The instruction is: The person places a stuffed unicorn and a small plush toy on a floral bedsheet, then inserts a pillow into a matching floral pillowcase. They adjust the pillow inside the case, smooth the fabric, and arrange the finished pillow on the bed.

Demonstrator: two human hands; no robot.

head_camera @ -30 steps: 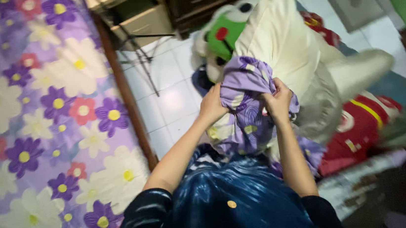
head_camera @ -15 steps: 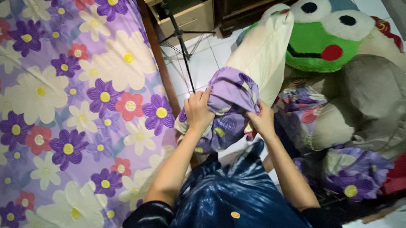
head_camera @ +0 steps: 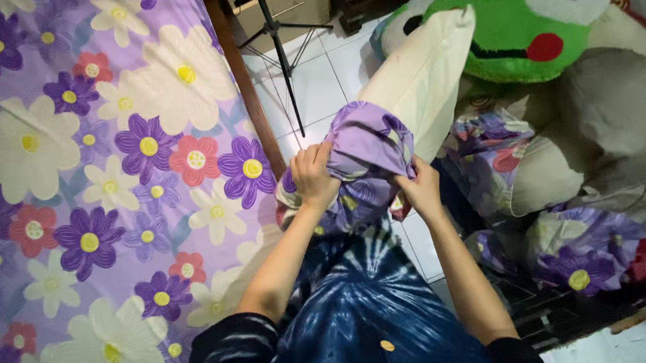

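My left hand (head_camera: 313,176) is curled tight, fingers pinching a bunched fold of the purple pillowcase (head_camera: 364,154) on its left side. My right hand (head_camera: 420,189) grips the same gathered fabric from the right, thumb and fingers closed on it. Between the two hands the cloth is crumpled into soft, thick folds, thin cotton-like stuff with a paler flower print. One cream pillow (head_camera: 425,77) sticks up out of the bunched opening, smooth, plump and tapering to a corner; only its lower end is inside the case. The whole bundle sits in front of my chest, above a strip of white tiled floor (head_camera: 319,87), just right of the bed's edge.

To my left lies one mattress under a bedsheet (head_camera: 87,188) in lilac, printed with many purple, white and red flowers, edged by a brown wooden frame (head_camera: 245,94). To my right is one big plush frog (head_camera: 517,21), fuzzy green face, two round white eyes, a red cheek spot. Below it lie one grey-beige cushion (head_camera: 612,146) and more flowered purple cloth (head_camera: 583,255). One thin black tripod (head_camera: 278,44) stands on the tiles.
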